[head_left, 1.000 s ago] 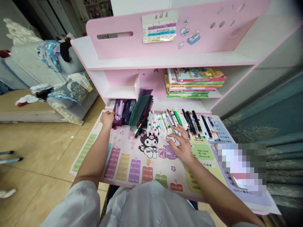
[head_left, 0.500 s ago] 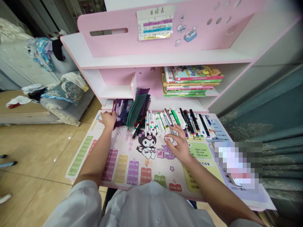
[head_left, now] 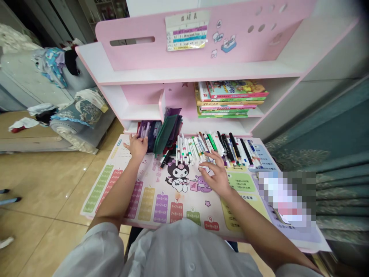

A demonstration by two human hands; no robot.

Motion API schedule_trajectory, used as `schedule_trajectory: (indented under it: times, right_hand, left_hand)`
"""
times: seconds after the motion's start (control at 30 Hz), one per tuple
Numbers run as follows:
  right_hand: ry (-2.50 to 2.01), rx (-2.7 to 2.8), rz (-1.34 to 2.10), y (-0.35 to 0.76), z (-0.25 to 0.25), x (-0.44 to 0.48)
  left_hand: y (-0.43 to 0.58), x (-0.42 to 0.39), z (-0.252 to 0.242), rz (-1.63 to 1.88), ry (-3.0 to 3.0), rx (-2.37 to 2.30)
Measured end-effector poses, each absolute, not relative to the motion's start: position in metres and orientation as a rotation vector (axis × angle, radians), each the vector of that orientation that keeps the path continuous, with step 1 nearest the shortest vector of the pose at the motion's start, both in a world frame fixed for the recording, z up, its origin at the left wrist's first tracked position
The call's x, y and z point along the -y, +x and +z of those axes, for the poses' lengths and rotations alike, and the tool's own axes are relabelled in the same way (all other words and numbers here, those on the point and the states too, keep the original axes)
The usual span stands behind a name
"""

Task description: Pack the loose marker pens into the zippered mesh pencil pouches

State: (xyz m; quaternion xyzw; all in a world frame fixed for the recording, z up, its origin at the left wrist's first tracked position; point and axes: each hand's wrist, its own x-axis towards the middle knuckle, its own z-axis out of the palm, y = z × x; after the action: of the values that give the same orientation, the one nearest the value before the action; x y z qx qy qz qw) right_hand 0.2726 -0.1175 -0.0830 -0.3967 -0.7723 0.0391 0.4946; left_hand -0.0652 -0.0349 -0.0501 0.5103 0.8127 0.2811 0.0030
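Note:
My left hand [head_left: 137,146] is at the near left side of a purple mesh pouch [head_left: 146,130] with pens inside; its fingers are spread and reach up against the pouch. Beside that pouch leans a dark green pouch [head_left: 165,134], with more dark purple pouches behind it. My right hand [head_left: 216,175] hovers over the desk just below a row of markers [head_left: 196,150], fingers apart and curved, holding nothing. The row runs rightward, with white, green and black markers [head_left: 229,150] lying side by side. One black marker [head_left: 165,159] lies slanted at the row's left end.
A pink and white shelf [head_left: 184,75] rises behind the desk, with a stack of books [head_left: 230,100] on it. The desk mat [head_left: 178,200] carries printed times tables and cartoon figures. A blurred-out item lies at the right. A curtain [head_left: 328,154] hangs on the right, a sofa [head_left: 57,100] stands left.
My left hand has shifted right, from the pouch's left edge onto its front. My right hand stays nearly in place by the markers. The view has shifted slightly.

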Motion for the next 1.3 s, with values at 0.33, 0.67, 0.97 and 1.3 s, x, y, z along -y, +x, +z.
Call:
schedule_trajectory:
  times: [0.33, 0.67, 0.97, 1.3]
  right_hand:
    - [-0.963, 1.857, 0.136, 0.274, -0.085, 0.116]
    - [-0.964, 1.864, 0.109, 0.273, -0.084, 0.116]
    - [-0.977, 1.856, 0.148, 0.274, -0.085, 0.116]
    - [-0.985, 1.878, 0.117, 0.278, -0.084, 0.115]
  left_hand:
    - [-0.062, 0.049, -0.050, 0.789, 1.682, -2.500]
    - [-0.061, 0.056, -0.056, 0.765, 1.736, -2.548]
    - [-0.034, 0.059, -0.028, 0.825, 1.851, -2.463]
    - [0.006, 0.073, -0.033, 0.683, 2.042, -2.315]
